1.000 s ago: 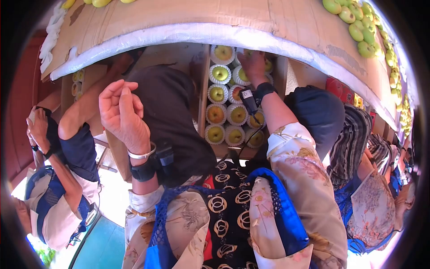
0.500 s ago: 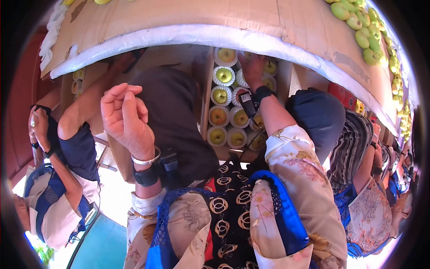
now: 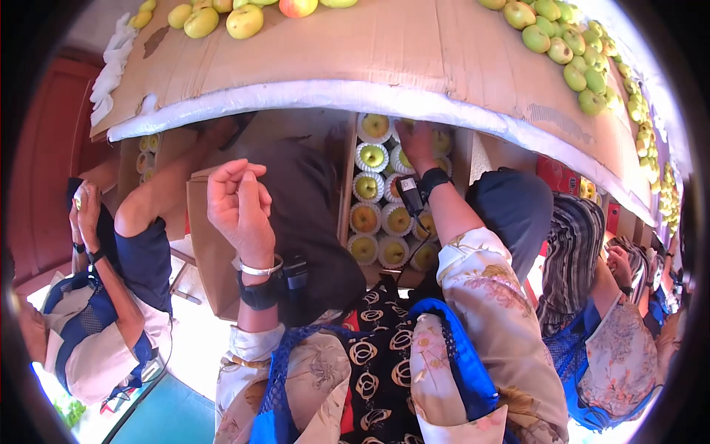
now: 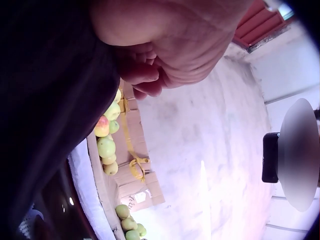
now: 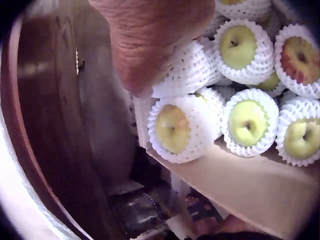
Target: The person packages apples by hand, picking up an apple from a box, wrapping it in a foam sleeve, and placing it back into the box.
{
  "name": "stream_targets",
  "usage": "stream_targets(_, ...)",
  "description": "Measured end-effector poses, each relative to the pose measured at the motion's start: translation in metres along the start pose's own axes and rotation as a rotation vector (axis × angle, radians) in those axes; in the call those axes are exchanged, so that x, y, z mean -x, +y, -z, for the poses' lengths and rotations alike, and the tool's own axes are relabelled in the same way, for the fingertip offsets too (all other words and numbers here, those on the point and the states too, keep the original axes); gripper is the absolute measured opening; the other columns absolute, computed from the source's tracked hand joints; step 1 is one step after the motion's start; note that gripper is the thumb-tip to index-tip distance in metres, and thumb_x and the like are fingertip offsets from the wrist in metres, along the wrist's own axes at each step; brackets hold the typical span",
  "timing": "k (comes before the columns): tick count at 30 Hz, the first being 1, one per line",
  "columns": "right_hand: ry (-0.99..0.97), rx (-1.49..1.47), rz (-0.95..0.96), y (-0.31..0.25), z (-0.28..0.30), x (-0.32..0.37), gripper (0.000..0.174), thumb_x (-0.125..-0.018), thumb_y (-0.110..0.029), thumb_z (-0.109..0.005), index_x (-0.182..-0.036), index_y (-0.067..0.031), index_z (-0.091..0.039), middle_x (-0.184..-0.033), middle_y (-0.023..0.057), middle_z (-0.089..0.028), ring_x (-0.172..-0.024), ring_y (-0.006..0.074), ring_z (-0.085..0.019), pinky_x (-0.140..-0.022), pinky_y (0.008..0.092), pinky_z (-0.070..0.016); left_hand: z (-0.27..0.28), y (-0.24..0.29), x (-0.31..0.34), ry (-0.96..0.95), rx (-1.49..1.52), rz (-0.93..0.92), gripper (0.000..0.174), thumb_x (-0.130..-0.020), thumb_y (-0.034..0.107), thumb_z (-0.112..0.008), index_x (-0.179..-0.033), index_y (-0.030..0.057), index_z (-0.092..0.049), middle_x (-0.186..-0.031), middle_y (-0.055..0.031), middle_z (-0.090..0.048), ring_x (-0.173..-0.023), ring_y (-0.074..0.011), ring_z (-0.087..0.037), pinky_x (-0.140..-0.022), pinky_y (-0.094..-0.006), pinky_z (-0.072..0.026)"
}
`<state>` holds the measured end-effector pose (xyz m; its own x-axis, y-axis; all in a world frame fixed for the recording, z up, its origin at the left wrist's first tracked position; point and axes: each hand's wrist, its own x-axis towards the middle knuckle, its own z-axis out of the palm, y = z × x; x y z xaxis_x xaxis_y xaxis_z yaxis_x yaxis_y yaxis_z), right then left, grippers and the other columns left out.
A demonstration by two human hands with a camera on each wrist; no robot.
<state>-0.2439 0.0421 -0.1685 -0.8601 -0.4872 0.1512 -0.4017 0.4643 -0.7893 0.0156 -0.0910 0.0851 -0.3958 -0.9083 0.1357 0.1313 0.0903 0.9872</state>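
Apples in white foam nets (image 3: 370, 186) stand in rows inside a cardboard box (image 3: 345, 196) between the person's knees. At the box's far end, the right hand (image 3: 416, 145) reaches in beside the overhanging cardboard tabletop. The right wrist view shows this right hand (image 5: 155, 40) curled over a foam-netted apple (image 5: 187, 72), mostly covered by the net. Just below it sits another netted apple (image 5: 173, 129) at the box corner. The left hand (image 3: 242, 207) is raised over the left knee, its fingers loosely bent around nothing; the left wrist view shows the same hand (image 4: 175, 40).
A cardboard-covered tabletop (image 3: 310, 55) with a pale padded edge (image 3: 333, 94) overhangs the box. Loose green and yellow apples (image 3: 558, 44) lie on it. An open cardboard box (image 3: 211, 244) stands left of the knee. Other people sit on either side.
The head view has tilted, so the tabletop edge and box sit lower in frame. The left hand stays raised and loosely bent; the right hand stays at the far end of the box.
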Motion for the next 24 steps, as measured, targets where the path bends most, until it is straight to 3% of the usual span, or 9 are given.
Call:
stream_targets(6,0.109,0.035,0.063,0.007,-0.012,-0.007,0.051,-0.07,-0.022,-0.066,-0.115,-0.0028,-0.049,-0.117,0.0219,-0.048,-0.11,0.0405,-0.041,-0.095,0.0462,-0.032,-0.004,0.001,-0.003,0.002,0.009,-0.023,0.01,-0.087,0.0,-0.049,-0.097,0.0019,-0.053,-0.082,-0.0064,-0.06,-0.049,-0.001,-0.04,-0.039,-0.0128,-0.0275)
stream_targets(9,0.239,0.313,0.187,-0.006,-0.015,-0.007,0.036,-0.072,-0.026,-0.065,-0.1,-0.0033,-0.06,-0.099,0.0181,-0.06,-0.096,0.036,-0.053,-0.086,0.0425,-0.0388,-0.005,0.0,-0.001,-0.001,-0.007,-0.016,0.01,-0.087,0.0,-0.048,-0.097,0.0019,-0.052,-0.082,-0.0063,-0.06,-0.049,-0.001,-0.04,-0.039,-0.0128,-0.0274)
stream_targets(12,0.232,0.374,0.154,-0.013,-0.017,-0.01,0.034,-0.072,-0.025,-0.066,-0.098,-0.0049,-0.061,-0.098,0.0172,-0.06,-0.094,0.0345,-0.054,-0.082,0.0416,-0.0407,-0.003,0.0,-0.003,-0.001,-0.016,-0.03,0.011,-0.087,0.0,-0.049,-0.097,0.0018,-0.053,-0.083,-0.0062,-0.06,-0.049,-0.0011,-0.041,-0.04,-0.0128,-0.0277)
stream_targets(15,0.217,0.338,0.176,-0.012,-0.011,-0.006,0.037,-0.071,-0.026,-0.068,-0.099,-0.0036,-0.06,-0.099,0.018,-0.059,-0.095,0.0342,-0.054,-0.081,0.041,-0.0412,-0.005,-0.001,-0.002,-0.008,0.021,-0.017,0.011,-0.087,0.001,-0.049,-0.097,0.0017,-0.053,-0.082,-0.0063,-0.06,-0.05,-0.0012,-0.041,-0.04,-0.0128,-0.0281)
stream_targets(18,0.084,0.112,-0.024,-0.007,-0.005,-0.003,0.054,-0.067,-0.03,-0.069,-0.111,-0.0025,-0.053,-0.108,0.0214,-0.055,-0.106,0.0371,-0.047,-0.094,0.046,-0.0329,0.002,0.0,0.002,-0.047,0.041,0.016,0.013,-0.087,0.002,-0.05,-0.1,0.0022,-0.052,-0.085,-0.0065,-0.06,-0.051,-0.0017,-0.042,-0.041,-0.0132,-0.0294)
stream_targets(21,0.175,0.08,0.021,-0.011,0.007,0.002,0.061,-0.068,-0.032,-0.069,-0.116,0.0004,-0.047,-0.112,0.0235,-0.051,-0.109,0.0386,-0.045,-0.095,0.0461,-0.0331,0.007,0.006,-0.003,-0.089,0.133,0.107,0.018,-0.086,0.0,-0.049,-0.104,0.0023,-0.051,-0.089,-0.0076,-0.06,-0.051,-0.0031,-0.043,-0.041,-0.0151,-0.0315)
stream_targets(24,0.124,-0.133,-0.125,0.004,0.019,-0.004,0.062,-0.071,-0.032,-0.066,-0.121,-0.0027,-0.043,-0.122,0.0226,-0.045,-0.112,0.0408,-0.042,-0.094,0.0465,-0.0344,0.041,0.013,-0.015,-0.08,0.112,0.12,0.022,-0.086,0.004,-0.049,-0.109,0.0043,-0.049,-0.094,-0.007,-0.06,-0.059,-0.0047,-0.048,-0.048,-0.0173,-0.0373)
